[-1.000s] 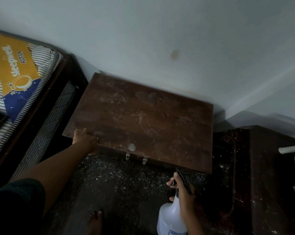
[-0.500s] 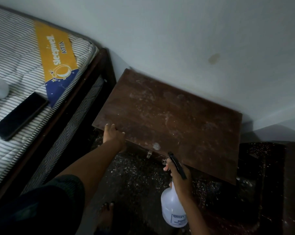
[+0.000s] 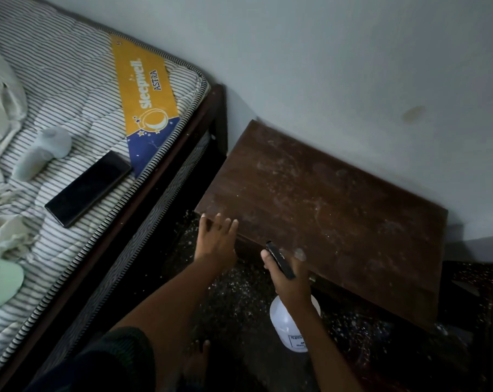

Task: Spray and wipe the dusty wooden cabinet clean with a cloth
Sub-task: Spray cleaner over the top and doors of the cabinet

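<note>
Your right hand (image 3: 289, 274) had its fingers clamped on the white spray bottle (image 3: 289, 323), at 5 o'clock from the centre. Your left hand (image 3: 215, 241), fingers apart, rested at the front left corner of the dusty wooden cabinet (image 3: 324, 210), which stood against the wall at 3 o'clock. A phone (image 3: 88, 188) lay on the mattress (image 3: 78, 89) at 9 o'clock.

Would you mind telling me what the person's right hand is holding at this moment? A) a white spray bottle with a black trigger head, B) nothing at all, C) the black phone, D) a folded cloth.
A: the right hand is closed around the neck of the white spray bottle, its black trigger head raised at the front edge of the dusty wooden cabinet.
</note>
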Motion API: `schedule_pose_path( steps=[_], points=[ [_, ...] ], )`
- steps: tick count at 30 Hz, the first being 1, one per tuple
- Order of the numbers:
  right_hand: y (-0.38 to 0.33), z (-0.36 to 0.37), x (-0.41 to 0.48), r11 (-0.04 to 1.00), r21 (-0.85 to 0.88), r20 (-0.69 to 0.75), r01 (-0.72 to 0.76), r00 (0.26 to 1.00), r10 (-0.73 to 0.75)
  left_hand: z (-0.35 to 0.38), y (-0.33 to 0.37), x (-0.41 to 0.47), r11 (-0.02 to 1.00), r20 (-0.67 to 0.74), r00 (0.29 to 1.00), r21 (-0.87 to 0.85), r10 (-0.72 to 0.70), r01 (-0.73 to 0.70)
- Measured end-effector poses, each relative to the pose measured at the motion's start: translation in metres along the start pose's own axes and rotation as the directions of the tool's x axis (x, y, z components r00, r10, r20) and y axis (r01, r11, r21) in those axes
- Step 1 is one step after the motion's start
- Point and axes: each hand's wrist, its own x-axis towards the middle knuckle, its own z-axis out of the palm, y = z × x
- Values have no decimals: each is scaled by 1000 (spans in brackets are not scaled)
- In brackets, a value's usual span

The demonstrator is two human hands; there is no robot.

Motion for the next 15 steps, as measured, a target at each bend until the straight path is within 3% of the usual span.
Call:
schedule_pose_path(
  steps=[5,15],
  points=[
    [-21,24,9,993,-82,54,-81,995,86,25,-53,-24,998,-63,997,-46,-39,36],
    [-13,29,-16,985,22,-106,-171,979,172,37,-75,-32,998,-13,999,-26,51,-51]
  ],
)
